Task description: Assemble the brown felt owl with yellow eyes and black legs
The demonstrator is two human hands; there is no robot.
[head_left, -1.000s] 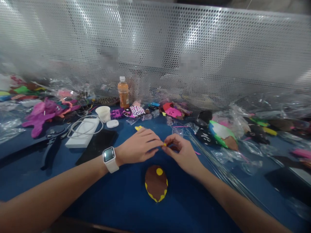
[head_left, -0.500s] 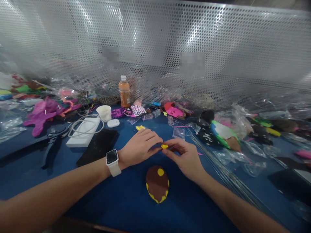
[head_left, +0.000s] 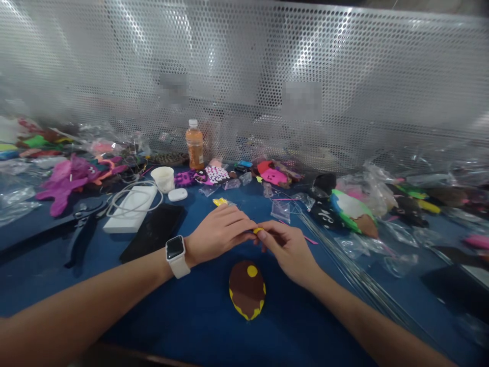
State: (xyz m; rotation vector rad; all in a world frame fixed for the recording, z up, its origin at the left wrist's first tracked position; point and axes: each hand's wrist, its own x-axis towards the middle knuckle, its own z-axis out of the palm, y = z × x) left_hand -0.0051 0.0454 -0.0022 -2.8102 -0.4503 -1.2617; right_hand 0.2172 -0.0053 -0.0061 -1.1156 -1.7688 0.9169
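My left hand [head_left: 219, 232] and my right hand [head_left: 284, 247] meet fingertip to fingertip over the blue table [head_left: 183, 316]. Both pinch one small yellow piece [head_left: 257, 230] between them. A white smartwatch [head_left: 175, 251] is on my left wrist. Just below the hands lies a brown oval felt piece [head_left: 246, 289] with a yellow dot and a yellow scalloped edge. Another small yellow scrap [head_left: 220, 202] lies beyond my left hand.
A perforated metal screen [head_left: 244, 86] closes the back. An orange drink bottle [head_left: 194, 145], a white cup [head_left: 163, 179], a white box with cable [head_left: 132, 207], a black slab [head_left: 155, 229], pliers [head_left: 82, 227], felt figures [head_left: 74, 176], plastic bags and thin wires [head_left: 344, 265] surround the hands.
The hands stay together on the yellow piece; my right hand's fingers have curled and shifted slightly, turning the piece. The brown oval has not moved.
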